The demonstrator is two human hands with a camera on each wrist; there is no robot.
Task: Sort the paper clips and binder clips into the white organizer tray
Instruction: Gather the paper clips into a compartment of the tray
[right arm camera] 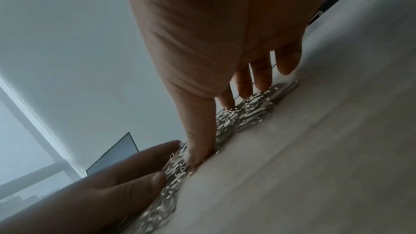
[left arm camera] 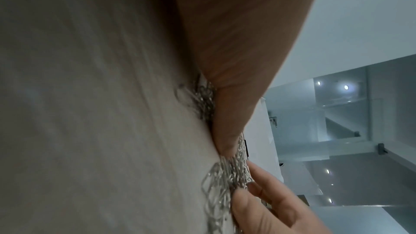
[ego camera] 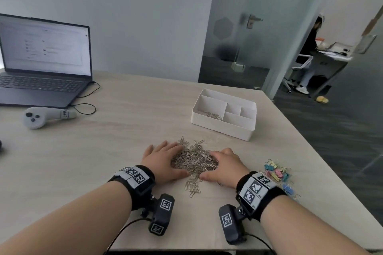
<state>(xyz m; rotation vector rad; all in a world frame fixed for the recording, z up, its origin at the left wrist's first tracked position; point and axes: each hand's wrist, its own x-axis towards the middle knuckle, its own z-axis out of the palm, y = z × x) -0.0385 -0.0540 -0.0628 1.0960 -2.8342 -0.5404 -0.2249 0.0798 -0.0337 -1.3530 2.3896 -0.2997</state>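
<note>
Left hand (ego camera: 160, 160) and right hand (ego camera: 224, 166) flank paper clip pile (ego camera: 193, 159) on table (ego camera: 124, 130), palms down, fingers relaxed and cupped against pile sides, scooping rather than clenching. Few clips trail toward near edge. White tray (ego camera: 223, 115) sits beyond pile, some paper clips in its large left compartment. Coloured binder clips (ego camera: 276, 174) lie just right of right wrist.

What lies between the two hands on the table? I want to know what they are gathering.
In the head view, a heap of silver paper clips lies between the left hand and right hand; both press against its sides.
</note>
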